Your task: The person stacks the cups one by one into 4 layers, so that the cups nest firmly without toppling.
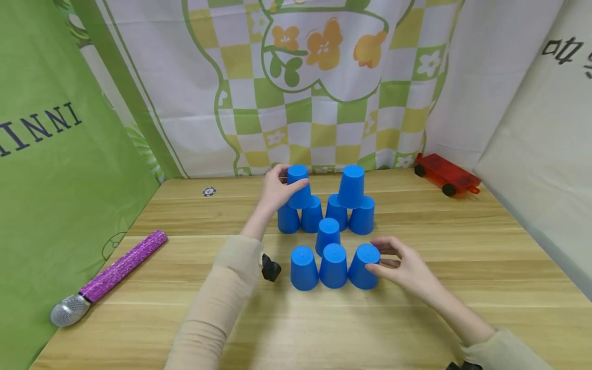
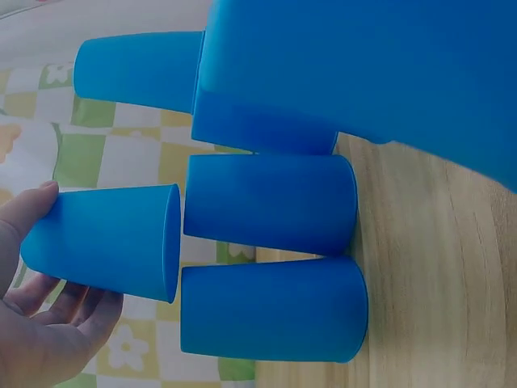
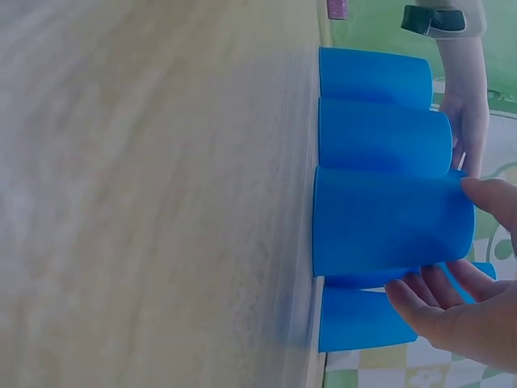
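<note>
My left hand (image 1: 275, 191) holds an upside-down blue cup (image 1: 299, 190) between thumb and fingers, over the back-left pair of blue cups, seen as cup (image 2: 271, 202) and cup (image 2: 275, 311) in the left wrist view. Beside it, another blue cup (image 1: 352, 185) sits on the back-right pair. In front, three upside-down blue cups stand in a row; my right hand (image 1: 407, 267) has its thumb and fingers around the rightmost cup (image 1: 364, 268). The middle cup (image 1: 333, 267) and left cup (image 1: 303, 270) are next to it. A single cup (image 1: 328, 236) stands behind the middle one.
A microphone with a glittery purple handle (image 1: 122, 267) lies on the table's left side. A small round chip (image 1: 209, 191) lies at the back left, and a red toy cart (image 1: 446, 174) at the back right. Patterned cloth (image 1: 319, 113) hangs behind the wooden table (image 1: 324, 329).
</note>
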Available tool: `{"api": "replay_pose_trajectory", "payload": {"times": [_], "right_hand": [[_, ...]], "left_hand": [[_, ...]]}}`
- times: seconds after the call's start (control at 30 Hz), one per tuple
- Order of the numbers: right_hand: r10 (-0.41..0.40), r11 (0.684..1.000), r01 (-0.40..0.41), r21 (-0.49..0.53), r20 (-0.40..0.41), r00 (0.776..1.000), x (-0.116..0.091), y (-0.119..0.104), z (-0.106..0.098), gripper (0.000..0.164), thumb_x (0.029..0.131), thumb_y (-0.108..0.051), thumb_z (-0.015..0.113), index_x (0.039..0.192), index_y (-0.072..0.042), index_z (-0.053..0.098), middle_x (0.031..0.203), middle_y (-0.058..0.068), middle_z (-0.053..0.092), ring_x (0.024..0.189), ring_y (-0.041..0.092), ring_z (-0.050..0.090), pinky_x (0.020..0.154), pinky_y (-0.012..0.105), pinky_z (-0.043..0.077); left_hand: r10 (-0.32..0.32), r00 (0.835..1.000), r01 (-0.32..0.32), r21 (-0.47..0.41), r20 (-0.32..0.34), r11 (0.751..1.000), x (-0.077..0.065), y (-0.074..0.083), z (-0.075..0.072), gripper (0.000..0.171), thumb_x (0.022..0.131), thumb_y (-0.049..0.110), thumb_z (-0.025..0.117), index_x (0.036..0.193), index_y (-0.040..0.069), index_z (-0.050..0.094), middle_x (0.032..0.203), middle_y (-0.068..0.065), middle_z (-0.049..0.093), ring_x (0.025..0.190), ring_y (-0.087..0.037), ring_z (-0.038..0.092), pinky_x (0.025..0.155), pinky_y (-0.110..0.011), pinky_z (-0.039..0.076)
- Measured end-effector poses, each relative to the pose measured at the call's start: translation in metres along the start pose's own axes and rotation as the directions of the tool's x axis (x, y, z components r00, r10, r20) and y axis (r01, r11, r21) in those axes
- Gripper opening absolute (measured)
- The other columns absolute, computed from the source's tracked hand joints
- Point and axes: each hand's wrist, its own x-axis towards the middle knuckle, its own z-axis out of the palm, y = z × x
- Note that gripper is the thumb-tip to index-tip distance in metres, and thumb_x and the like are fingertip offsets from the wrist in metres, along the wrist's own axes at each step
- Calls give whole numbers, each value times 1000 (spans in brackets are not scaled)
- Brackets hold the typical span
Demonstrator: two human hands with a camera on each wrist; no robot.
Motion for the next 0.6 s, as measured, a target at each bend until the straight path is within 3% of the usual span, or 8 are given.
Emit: {"api": "replay_pose_trajectory", "payload": {"times": [0.6], "right_hand": [[-23,998,23,-60,-1,1000,5,-1,5,48,82,-15,73,120,5,52,116,22,60,105,36,60,85,39,55]], "left_hand": [[33,999,-33,-10,31,999,-2,-6,1,58,82,29,73,130,6,49,126,-14,56,117,-30,55,99,-43,47]]}}
